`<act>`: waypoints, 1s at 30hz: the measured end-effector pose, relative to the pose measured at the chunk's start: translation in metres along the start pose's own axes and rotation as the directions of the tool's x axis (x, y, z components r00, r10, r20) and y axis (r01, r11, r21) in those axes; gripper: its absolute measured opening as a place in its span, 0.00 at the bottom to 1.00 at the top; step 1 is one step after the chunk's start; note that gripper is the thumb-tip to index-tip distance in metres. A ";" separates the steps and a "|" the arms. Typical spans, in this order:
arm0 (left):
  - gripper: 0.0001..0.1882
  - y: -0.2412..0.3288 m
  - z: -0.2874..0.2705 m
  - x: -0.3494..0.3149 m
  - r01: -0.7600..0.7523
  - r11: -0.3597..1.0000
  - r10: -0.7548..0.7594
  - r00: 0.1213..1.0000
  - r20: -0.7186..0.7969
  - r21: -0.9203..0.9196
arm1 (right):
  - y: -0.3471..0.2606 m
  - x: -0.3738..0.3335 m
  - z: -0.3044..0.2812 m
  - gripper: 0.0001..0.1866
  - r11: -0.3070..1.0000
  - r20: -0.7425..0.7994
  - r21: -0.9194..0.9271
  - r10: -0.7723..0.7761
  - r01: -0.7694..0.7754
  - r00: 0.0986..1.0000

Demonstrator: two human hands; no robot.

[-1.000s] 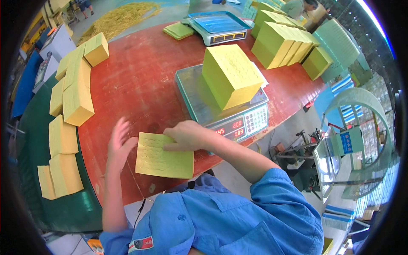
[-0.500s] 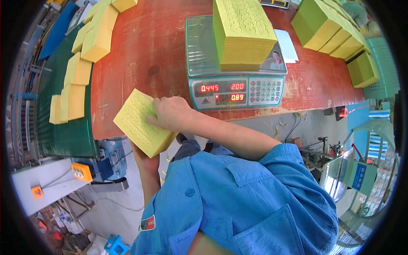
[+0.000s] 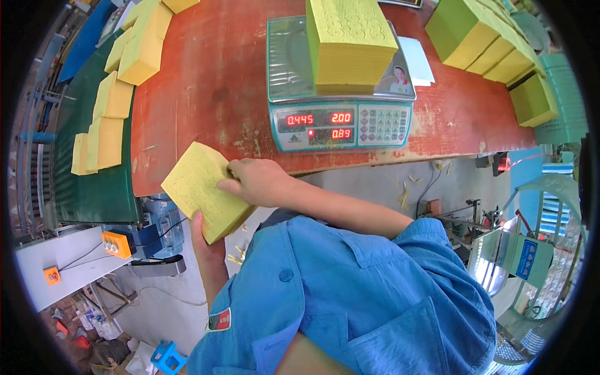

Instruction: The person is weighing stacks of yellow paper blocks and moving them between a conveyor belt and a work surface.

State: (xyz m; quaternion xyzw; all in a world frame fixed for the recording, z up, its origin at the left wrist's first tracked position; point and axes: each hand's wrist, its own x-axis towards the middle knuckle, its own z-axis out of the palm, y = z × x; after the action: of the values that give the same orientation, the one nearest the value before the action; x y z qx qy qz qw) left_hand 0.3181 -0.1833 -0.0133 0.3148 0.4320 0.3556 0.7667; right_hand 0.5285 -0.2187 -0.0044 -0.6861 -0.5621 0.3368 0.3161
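I hold a thick block of yellow embossed paper [image 3: 201, 181] in front of my body, tilted, just off the table's near edge. My left hand [image 3: 209, 247] grips its lower side, thumb up along the edge and the other fingers hidden beneath. My right hand [image 3: 259, 181] is closed on the block's right upper edge, fingertips curled over the side and thumb on the patterned face. Beyond my hands stands a teal digital scale [image 3: 384, 128] with lit red digits. A second stack of yellow paper [image 3: 347, 59] rests on its metal pan.
The worn red table [image 3: 206, 94] spreads ahead. Yellow paper stacks [image 3: 140, 56] line its left side, some over a green surface [image 3: 69, 194]; more stacks [image 3: 469, 37] stand at the right. A white sheet [image 3: 417, 59] lies beside the scale. Below left are orange switch boxes [image 3: 117, 244] and a blue stool [image 3: 167, 357].
The held block has dropped slightly and turned a little. My left thumb now shows on its edge, and my right hand has shifted lower. The whole view has moved slightly.
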 end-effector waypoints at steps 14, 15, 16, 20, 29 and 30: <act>0.24 0.092 0.132 0.052 -0.275 0.961 0.191 0.724 0.663 0.023 | -0.018 -0.041 -0.153 0.27 0.804 -0.600 0.503 0.061 0.317 0.798; 0.24 0.098 0.159 0.061 -0.298 0.954 0.206 0.672 0.712 0.005 | -0.033 -0.048 -0.180 0.26 0.855 -0.634 0.465 0.139 0.232 0.761; 0.25 0.106 0.198 0.063 -0.297 0.954 0.165 0.651 0.741 0.049 | -0.022 -0.045 -0.203 0.25 0.886 -0.707 0.380 0.093 0.266 0.701; 0.33 0.134 0.321 0.067 -0.268 0.916 -0.063 0.637 0.769 0.297 | 0.012 -0.028 -0.282 0.19 0.679 -0.709 0.598 0.200 0.426 0.676; 0.43 0.101 0.378 0.115 -0.320 0.799 -0.157 0.706 0.690 0.509 | 0.075 -0.007 -0.326 0.16 0.717 -0.604 0.663 0.344 0.214 0.719; 0.43 0.100 0.379 0.118 -0.326 0.787 -0.158 0.714 0.682 0.523 | 0.078 -0.005 -0.327 0.16 0.730 -0.589 0.653 0.322 0.203 0.741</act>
State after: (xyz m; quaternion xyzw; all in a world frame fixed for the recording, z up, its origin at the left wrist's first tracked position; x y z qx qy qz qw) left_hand 0.6705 -0.0987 0.1759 0.6748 0.1867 0.0882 0.7085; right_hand 0.8386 -0.2551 0.1198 -0.6133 -0.2219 0.2599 0.7121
